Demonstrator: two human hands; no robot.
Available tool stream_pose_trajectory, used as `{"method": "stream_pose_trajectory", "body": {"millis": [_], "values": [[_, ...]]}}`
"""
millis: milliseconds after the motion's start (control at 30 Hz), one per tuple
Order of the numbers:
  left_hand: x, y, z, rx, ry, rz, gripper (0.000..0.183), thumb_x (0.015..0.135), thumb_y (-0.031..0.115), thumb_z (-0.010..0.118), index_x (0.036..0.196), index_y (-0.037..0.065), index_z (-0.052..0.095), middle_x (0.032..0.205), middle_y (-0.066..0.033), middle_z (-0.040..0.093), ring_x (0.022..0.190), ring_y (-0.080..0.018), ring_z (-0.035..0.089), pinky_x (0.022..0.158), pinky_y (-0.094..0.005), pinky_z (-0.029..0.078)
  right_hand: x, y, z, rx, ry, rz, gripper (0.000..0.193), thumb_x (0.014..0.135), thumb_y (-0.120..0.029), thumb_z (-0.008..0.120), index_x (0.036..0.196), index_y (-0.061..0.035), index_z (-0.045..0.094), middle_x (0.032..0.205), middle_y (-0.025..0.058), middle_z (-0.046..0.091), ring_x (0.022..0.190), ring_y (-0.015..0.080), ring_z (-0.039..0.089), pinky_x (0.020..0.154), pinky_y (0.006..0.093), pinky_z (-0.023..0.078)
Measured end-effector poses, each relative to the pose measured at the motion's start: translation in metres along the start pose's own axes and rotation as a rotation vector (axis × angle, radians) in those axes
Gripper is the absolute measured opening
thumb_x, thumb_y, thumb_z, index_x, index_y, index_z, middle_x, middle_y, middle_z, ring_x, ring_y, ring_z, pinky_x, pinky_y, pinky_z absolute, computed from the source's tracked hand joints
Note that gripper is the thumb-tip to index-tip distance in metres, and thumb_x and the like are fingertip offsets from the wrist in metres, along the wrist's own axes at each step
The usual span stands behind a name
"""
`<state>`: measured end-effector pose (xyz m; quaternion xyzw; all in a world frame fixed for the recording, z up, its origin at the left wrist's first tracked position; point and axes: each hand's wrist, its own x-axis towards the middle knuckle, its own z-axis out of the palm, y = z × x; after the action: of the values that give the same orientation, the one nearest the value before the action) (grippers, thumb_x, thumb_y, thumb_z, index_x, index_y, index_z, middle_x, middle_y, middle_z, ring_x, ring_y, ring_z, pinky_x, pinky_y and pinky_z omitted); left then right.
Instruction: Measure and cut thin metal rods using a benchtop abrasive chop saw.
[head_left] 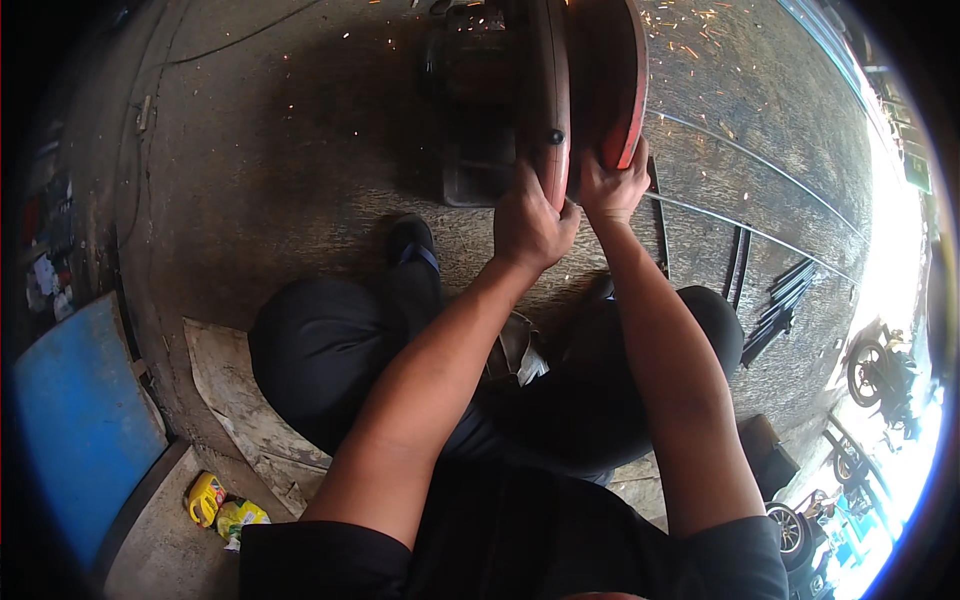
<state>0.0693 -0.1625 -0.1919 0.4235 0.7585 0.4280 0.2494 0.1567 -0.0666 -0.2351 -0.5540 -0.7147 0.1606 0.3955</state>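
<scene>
Red saw point(634, 75) throws sparks point(690, 50) — left grip point(528, 222) on its handle point(552, 95).

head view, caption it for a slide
Left hand gripping a curved reddish handle, right hand at the lower end of a red curved part, as sparks scatter over the floor.
</scene>
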Motion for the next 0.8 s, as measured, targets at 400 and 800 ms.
{"method": "stream_pose_trajectory", "body": {"millis": [400, 800], "values": [[0.0, -0.002, 0.004, 0.045, 0.012, 0.036, 0.061, 0.071, 0.011, 0.066, 0.12, -0.011, 0.036, 0.084, -0.0317, 0.06, 0.076, -0.0484, 0.062, 0.067, -0.0506, 0.052, 0.002, -0.001, -0.002, 0.006, -0.001, 0.026, 0.054, 0.067, -0.025, 0.071, 0.115, -0.0059, 0.054, 0.102, 0.016, 0.061, 0.079, 0.0415, 0.063, 0.066, 0.0487, 0.051], [0.0, -0.006, 0.006, 0.052, 0.086, 0.157, 0.063, 0.072, 0.013, 0.067, 0.122, -0.011, 0.037, 0.091, -0.0348, 0.059, 0.08, -0.0488, 0.061, 0.07, -0.0506, 0.053, 0.004, -0.005, -0.004, -0.023, 0.019, 0.012, 0.055, 0.068, -0.028, 0.071, 0.116, -0.008, 0.052, 0.091, 0.0183, 0.065, 0.078, 0.0434, 0.063, 0.067, 0.0499, 0.051]]}}
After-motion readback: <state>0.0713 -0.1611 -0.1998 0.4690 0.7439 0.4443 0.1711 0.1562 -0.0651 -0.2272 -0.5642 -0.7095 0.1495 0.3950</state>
